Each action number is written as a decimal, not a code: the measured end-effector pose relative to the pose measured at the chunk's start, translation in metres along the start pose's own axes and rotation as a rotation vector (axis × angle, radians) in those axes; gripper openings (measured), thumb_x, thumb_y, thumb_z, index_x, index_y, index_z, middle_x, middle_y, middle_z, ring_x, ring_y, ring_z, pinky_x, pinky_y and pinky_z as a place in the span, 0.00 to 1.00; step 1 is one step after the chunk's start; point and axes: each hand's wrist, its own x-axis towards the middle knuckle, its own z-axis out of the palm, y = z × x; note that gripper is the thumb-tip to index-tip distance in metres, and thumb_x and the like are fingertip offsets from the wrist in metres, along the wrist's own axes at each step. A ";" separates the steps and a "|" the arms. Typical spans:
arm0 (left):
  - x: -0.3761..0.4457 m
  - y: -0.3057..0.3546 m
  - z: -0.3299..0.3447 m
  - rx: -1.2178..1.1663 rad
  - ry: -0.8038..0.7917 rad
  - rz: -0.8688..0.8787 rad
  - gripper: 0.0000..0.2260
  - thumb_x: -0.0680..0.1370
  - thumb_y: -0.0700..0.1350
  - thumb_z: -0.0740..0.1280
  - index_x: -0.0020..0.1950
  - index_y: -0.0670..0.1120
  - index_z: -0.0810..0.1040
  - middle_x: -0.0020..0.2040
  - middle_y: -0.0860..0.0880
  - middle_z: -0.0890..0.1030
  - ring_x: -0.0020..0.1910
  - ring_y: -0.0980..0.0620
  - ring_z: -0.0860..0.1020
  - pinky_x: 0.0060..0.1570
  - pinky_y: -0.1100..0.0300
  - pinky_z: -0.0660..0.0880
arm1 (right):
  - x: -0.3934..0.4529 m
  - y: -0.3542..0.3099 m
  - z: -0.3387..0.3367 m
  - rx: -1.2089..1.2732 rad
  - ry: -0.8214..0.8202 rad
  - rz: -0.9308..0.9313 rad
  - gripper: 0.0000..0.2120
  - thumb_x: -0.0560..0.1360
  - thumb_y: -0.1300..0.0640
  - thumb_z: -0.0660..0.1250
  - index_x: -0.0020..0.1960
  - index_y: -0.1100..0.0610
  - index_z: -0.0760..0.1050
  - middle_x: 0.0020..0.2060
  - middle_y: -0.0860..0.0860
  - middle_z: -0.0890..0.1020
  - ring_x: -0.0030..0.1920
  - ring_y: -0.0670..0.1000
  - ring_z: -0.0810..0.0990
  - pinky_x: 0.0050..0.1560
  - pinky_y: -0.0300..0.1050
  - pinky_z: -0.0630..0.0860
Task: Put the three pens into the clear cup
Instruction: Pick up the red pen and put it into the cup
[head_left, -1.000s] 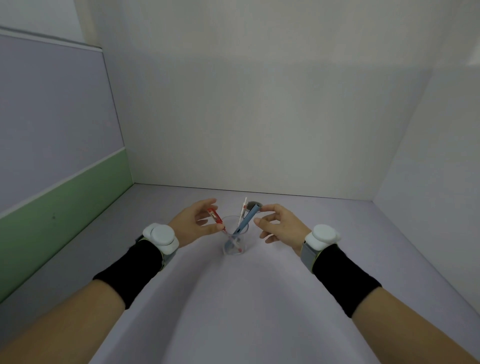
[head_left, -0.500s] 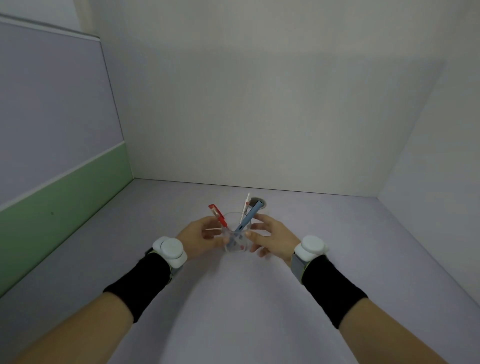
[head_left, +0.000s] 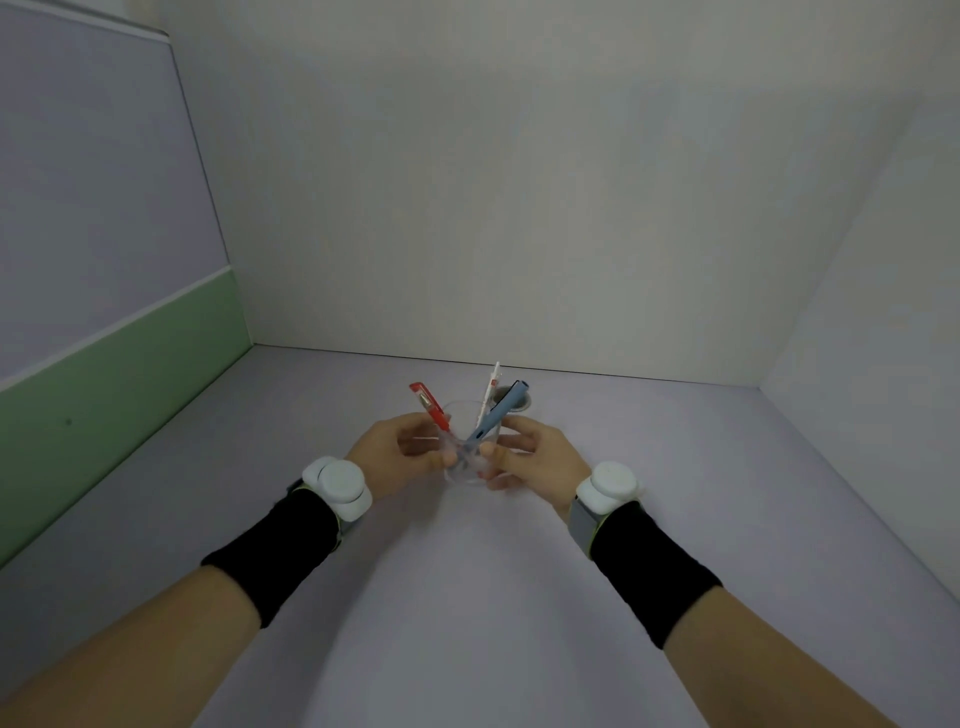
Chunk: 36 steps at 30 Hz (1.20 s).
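A clear cup (head_left: 471, 457) stands on the pale desk (head_left: 467, 597), clasped from both sides: the left hand (head_left: 395, 457) wraps its left wall, the right hand (head_left: 535, 460) its right, fingers (head_left: 496, 453) closed around it. Three pens stand inside. The red pen (head_left: 428, 404) leans up and left; the white pen (head_left: 490, 388) and blue pen (head_left: 498, 410) lean up and right, away from the viewer.

Both forearms extended forward, converging; the left hand (head_left: 396, 457) and right hand (head_left: 535, 457) were cupped, fingers curled inward and facing each other, black wristbands (head_left: 275, 551) on both wrists.
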 end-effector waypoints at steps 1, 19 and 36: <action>0.004 0.001 -0.001 -0.024 0.011 0.003 0.20 0.70 0.40 0.75 0.60 0.53 0.77 0.56 0.49 0.83 0.52 0.58 0.80 0.57 0.62 0.77 | 0.005 -0.002 0.000 0.015 0.006 -0.009 0.25 0.73 0.62 0.73 0.69 0.60 0.71 0.53 0.59 0.81 0.34 0.52 0.83 0.39 0.47 0.84; 0.119 -0.038 -0.036 -0.114 0.061 -0.003 0.23 0.74 0.35 0.69 0.68 0.40 0.68 0.67 0.41 0.75 0.62 0.44 0.76 0.52 0.64 0.77 | 0.132 -0.011 0.011 0.037 0.015 0.052 0.32 0.74 0.59 0.72 0.74 0.58 0.64 0.62 0.60 0.78 0.39 0.54 0.84 0.45 0.49 0.84; 0.140 -0.062 -0.047 -0.117 0.061 -0.008 0.24 0.74 0.37 0.70 0.69 0.43 0.68 0.68 0.44 0.73 0.64 0.44 0.76 0.57 0.58 0.75 | 0.156 -0.005 0.021 0.026 -0.008 0.075 0.31 0.75 0.58 0.71 0.75 0.58 0.63 0.54 0.55 0.80 0.44 0.54 0.84 0.47 0.47 0.83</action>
